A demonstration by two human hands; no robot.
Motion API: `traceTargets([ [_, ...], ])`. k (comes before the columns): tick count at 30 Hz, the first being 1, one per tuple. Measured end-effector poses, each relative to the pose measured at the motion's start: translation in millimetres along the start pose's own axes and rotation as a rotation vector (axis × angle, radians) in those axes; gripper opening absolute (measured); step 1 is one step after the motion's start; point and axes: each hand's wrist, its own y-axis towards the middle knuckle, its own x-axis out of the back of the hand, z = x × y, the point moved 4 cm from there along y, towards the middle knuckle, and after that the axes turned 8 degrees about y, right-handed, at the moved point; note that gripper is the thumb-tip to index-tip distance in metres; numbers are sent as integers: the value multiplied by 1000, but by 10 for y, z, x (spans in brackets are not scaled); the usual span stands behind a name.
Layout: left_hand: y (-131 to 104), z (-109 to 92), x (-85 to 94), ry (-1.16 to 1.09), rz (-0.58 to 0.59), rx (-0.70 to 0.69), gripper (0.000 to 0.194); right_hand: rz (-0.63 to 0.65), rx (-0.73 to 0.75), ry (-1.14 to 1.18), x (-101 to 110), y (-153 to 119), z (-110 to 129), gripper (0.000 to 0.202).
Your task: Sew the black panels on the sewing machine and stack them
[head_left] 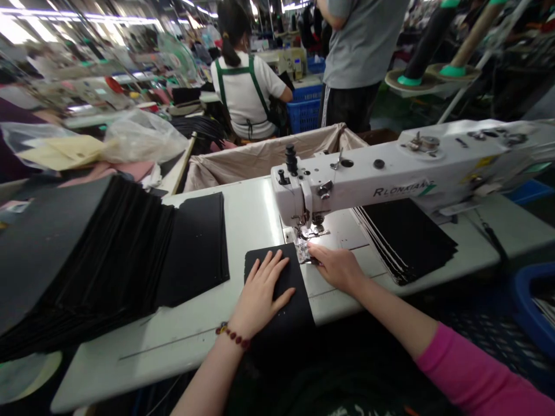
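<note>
My left hand (260, 292) lies flat with its fingers spread on a black fabric panel (300, 309). The panel's far right corner reaches the needle area of a white sewing machine (355, 188), and its near end hangs over the table edge into shadow. Beside that corner my right hand (342, 270) is closed, fingertips at a small shiny metal plate (303, 252) under the lit needle. What those fingers pinch, if anything, is hidden.
Black panels (195, 248) stand piled at the left, and more panels with pale edges (416, 240) lie under the machine arm. Behind the table hangs a beige cloth-lined bin (243, 164). A blue basket (535, 294) is at lower right. Two people are beyond.
</note>
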Motion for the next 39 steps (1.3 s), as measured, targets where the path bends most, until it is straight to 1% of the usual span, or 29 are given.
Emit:
traceTargets([
  [1,79,-5,-34,3,20,-18,59,-9,-5,-3,-6,-18,-10,41],
  [3,207,-12,-82,18,29,-19,64,-14,-5,-6,-18,-36,-23,44],
  [7,365,-31,-115,24,18,10,64,-9,11,-2,-40,-14,-37,50],
  [10,421,-46,-121,-7,33,-18,65,5,14,-2,-52,3,-48,51],
  [13,438,-47,-119,-41,30,-37,66,19,10,-2,-57,10,-57,51],
  [18,444,-64,-111,-64,32,-30,66,19,9,23,-55,21,-59,51],
  [23,454,-89,-102,-68,32,-14,65,32,3,36,-75,31,-69,53],
  [30,464,-63,-117,-71,54,-19,66,34,5,37,-88,33,-80,54],
  [39,466,-70,-123,-79,37,-20,66,41,6,40,-89,41,-80,56],
])
